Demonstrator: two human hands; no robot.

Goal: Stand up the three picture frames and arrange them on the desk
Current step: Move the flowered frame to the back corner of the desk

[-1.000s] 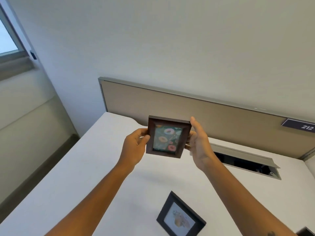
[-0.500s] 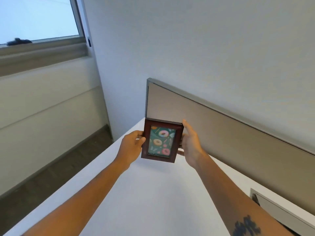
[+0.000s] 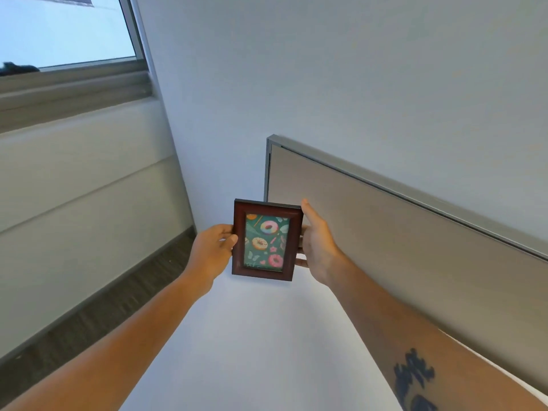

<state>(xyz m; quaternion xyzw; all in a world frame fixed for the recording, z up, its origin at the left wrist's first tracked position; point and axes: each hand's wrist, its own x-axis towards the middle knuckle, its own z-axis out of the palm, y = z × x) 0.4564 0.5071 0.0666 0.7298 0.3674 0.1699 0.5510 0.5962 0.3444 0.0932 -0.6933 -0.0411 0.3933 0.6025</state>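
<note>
A small dark-brown picture frame [image 3: 267, 239] with a doughnut print on green is held upright, facing me, over the far left corner of the white desk [image 3: 261, 345]. My left hand [image 3: 211, 253] grips its left edge, thumb on the front. My right hand [image 3: 317, 247] holds its right edge, fingers behind it. Whether the frame's bottom touches the desk is unclear. The other two frames are out of view.
A beige partition panel [image 3: 400, 247] with a grey metal rim runs along the desk's far side. White wall behind, a window [image 3: 59, 31] at upper left, dark carpet [image 3: 98, 315] left of the desk edge.
My view has swung left, so the black frame lying on the desk and the cable slot have left the picture. Both hands carried the brown frame toward the desk's far left corner, turning it more upright.
</note>
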